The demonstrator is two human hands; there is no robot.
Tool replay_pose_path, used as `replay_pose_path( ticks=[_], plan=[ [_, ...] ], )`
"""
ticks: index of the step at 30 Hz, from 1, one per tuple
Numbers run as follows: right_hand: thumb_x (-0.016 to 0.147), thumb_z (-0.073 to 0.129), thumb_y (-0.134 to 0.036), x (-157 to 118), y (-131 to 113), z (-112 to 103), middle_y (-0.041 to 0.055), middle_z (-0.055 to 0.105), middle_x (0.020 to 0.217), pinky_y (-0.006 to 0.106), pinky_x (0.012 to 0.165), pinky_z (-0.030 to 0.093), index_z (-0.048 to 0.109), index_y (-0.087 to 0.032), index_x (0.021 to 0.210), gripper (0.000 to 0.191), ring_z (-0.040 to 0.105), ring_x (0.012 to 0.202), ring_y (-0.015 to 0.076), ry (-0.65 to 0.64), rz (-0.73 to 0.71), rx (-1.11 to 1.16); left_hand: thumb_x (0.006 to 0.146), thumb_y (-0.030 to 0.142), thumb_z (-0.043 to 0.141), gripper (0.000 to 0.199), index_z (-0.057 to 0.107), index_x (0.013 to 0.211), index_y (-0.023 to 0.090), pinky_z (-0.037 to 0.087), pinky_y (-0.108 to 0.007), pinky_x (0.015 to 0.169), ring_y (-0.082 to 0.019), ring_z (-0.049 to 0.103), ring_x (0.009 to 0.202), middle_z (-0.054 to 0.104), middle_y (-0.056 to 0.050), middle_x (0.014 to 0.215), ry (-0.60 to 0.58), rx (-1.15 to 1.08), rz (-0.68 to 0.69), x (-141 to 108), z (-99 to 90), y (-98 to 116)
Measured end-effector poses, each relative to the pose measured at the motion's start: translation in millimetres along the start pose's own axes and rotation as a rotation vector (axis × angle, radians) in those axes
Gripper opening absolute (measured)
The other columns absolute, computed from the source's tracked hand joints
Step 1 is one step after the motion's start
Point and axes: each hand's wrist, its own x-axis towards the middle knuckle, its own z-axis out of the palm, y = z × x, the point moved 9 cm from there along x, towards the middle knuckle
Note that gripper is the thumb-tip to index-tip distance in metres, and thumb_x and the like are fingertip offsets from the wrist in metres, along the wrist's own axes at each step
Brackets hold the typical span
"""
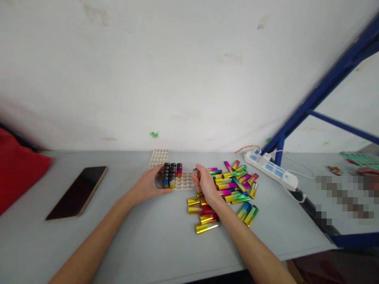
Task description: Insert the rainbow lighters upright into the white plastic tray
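Note:
A pale tray with round holes (185, 181) lies on the grey table, and several dark-topped lighters (169, 175) stand upright in rows at its left side. My left hand (149, 182) curves around the left edge of these lighters, its thumb and fingers apart. Just right of the tray, my right hand (204, 182) is closed on one lighter (196, 172), whose metal top shows by the fingertips. Loose shiny lighters (231, 185) in yellow, green, pink and blue lie in a pile beside and behind my right hand. More, mostly gold and red (199, 210), lie nearer to me.
Behind the lighters is another pale tray (159, 157). A dark tablet or phone (78, 192) lies at left, near a red cloth (20, 165). At right are a white power strip (271, 169) with cables and a blue metal frame (308, 103). Part of another person's hand shows at far right.

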Motion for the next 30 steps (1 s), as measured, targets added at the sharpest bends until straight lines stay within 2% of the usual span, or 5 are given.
replay_pose_path(
  ticks=[4,9,14,20,30],
  plan=[
    [0.099,0.043,-0.066,-0.8,4.6,0.3,-0.007,0.028,0.046,0.026,0.042,0.018,0.036,-0.028,0.054,0.059,0.023,0.041,0.0098,-0.011,0.048,0.028,0.062,0.061,0.096,0.091,0.068,0.137,0.019,0.064,-0.056,0.104,-0.043,0.077,0.116,0.079,-0.016,0.132,-0.032,0.004,-0.006,-0.8,1.4,3.4],
    [0.095,0.049,-0.086,-1.7,7.0,-1.5,-0.008,0.035,0.054,0.026,0.045,0.021,0.054,-0.024,0.07,0.067,0.028,0.045,0.0101,-0.022,0.039,0.049,0.065,0.065,0.094,0.093,0.065,0.141,0.021,0.065,-0.051,0.102,-0.04,0.077,0.115,0.079,-0.014,0.133,-0.037,0.018,0.018,-1.3,0.9,5.2],
    [0.104,0.047,-0.079,-8.1,-21.5,-1.1,-0.0032,0.057,0.072,0.029,0.059,0.045,0.068,-0.023,0.104,0.06,0.054,0.058,0.0152,-0.074,-0.23,-0.122,0.063,0.061,0.096,0.089,0.068,0.135,0.017,0.064,-0.049,0.1,-0.041,0.077,0.112,0.079,-0.017,0.128,-0.027,0.018,0.021,-1.2,1.6,5.2],
    [0.103,0.064,-0.064,-27.5,-60.6,-1.3,0.0056,0.07,0.086,0.033,0.081,0.053,0.071,-0.022,0.085,0.046,0.066,0.083,0.0215,0.077,-0.598,-0.603,0.066,0.062,0.093,0.087,0.066,0.134,0.015,0.062,-0.046,0.103,-0.037,0.077,0.113,0.079,-0.014,0.128,-0.038,0.035,0.012,-3.1,1.3,11.0],
    [0.112,0.062,-0.045,-8.5,-27.5,13.1,0.0066,0.083,0.086,0.029,0.074,0.054,0.073,-0.02,0.105,0.028,0.08,0.079,0.0231,0.038,-0.492,-0.803,0.063,0.063,0.095,0.091,0.067,0.137,0.019,0.061,-0.046,0.106,-0.038,0.077,0.116,0.08,-0.013,0.13,-0.044,0.039,-0.002,-3.1,2.8,8.9]
  ],
)
